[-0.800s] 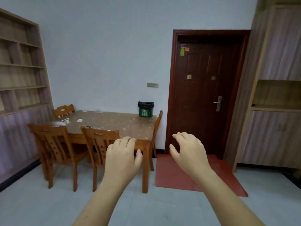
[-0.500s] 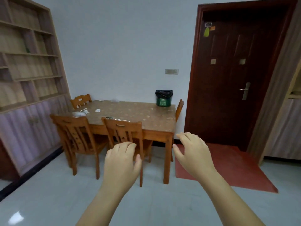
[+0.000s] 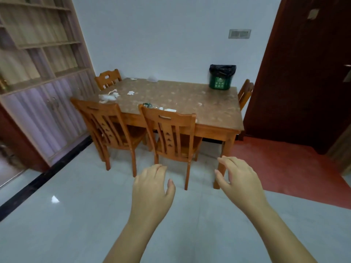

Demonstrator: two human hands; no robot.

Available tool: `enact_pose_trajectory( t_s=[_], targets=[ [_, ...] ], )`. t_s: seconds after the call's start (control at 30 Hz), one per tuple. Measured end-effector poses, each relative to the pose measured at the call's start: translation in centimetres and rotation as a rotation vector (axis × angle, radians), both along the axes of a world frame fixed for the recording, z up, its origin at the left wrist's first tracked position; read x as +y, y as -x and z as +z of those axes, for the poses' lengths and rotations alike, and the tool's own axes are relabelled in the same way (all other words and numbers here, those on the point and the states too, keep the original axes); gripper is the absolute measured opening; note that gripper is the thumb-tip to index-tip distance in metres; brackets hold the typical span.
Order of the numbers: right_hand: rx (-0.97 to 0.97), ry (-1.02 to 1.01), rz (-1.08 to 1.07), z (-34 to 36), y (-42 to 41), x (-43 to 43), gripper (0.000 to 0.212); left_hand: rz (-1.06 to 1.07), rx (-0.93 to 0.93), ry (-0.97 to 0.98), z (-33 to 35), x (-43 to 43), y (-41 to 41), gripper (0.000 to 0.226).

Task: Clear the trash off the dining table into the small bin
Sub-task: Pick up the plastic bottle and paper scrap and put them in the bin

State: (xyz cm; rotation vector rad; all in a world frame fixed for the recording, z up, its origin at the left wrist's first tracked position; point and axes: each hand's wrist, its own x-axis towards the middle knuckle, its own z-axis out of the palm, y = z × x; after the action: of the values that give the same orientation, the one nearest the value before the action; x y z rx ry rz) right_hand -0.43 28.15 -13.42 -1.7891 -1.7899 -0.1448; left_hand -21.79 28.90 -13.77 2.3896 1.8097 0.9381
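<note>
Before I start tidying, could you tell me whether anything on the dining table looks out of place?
Yes. The small green bin stands on the dining table at its far right corner. White scraps lie scattered at the left end and behind the nearer chair.

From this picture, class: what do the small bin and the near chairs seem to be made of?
Small bin: green, smooth, probably plastic, lined with a crinkled black bag, likely thin film. Near chairs: orange-brown wood with a glossy, seemingly varnished finish; slatted backs.

Wooden dining table (image 3: 218, 130) with a glossy patterned top; varnished wooden chairs (image 3: 171, 130); green plastic bin (image 3: 220, 83), black liner; glossy floor tiles (image 3: 57, 215).
</note>
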Motion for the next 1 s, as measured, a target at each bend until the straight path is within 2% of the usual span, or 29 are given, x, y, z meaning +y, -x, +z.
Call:
enact_pose_trajectory(
  t_s=[0.23,0.43,0.67,0.9,1.0],
  targets=[
    [0.087,0.072,0.031,-2.2,-0.5,14.0,0.032,0.044,0.068,0.085,-1.3,12.2,0.8,0.04],
    [0.106,0.104,0.138,-2.3,0.9,24.0,0.033,0.16,0.005,0.131,-2.1,20.5,1.4,0.044],
    [0.091,0.158,0.161,-4.0,3.6,33.3,0.033,0.17,-0.07,0.172,-4.5,30.1,3.9,0.044],
    [0.047,0.174,0.119,-4.8,8.6,44.7,0.031,0.144,-0.121,0.158,-5.4,44.2,10.3,0.042],
    [0.06,0.176,0.091,-4.2,11.2,50.4,0.029,0.125,-0.115,0.15,-4.8,50.5,14.0,0.034]
  ],
)
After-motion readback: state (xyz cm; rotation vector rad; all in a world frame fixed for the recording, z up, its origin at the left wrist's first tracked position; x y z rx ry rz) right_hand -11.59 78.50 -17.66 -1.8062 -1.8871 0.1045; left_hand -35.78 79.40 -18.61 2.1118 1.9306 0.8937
